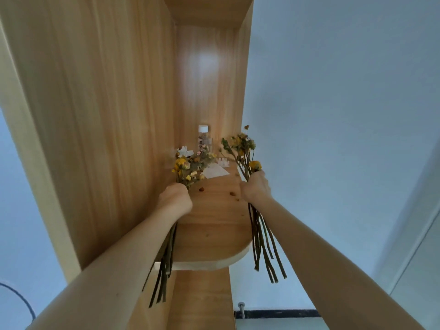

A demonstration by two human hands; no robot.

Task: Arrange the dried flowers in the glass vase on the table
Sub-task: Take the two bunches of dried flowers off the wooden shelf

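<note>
My left hand (175, 197) grips a bunch of dried flowers (189, 166) with yellow heads; its dark stems hang below my forearm. A second bunch of dried flowers (240, 147) is gripped by my right hand (256, 186), and those stems trail down past the shelf's edge. Both bunches are held upright over a rounded wooden shelf (214, 225). No glass vase is in view.
A clear bottle with a white cap (203, 139) stands at the back of the shelf. Beside it lie a white paper (215, 171) and small white objects (184, 151). Loose petals dot the shelf. A tall wooden panel (95, 115) rises at left; a pale wall is at right.
</note>
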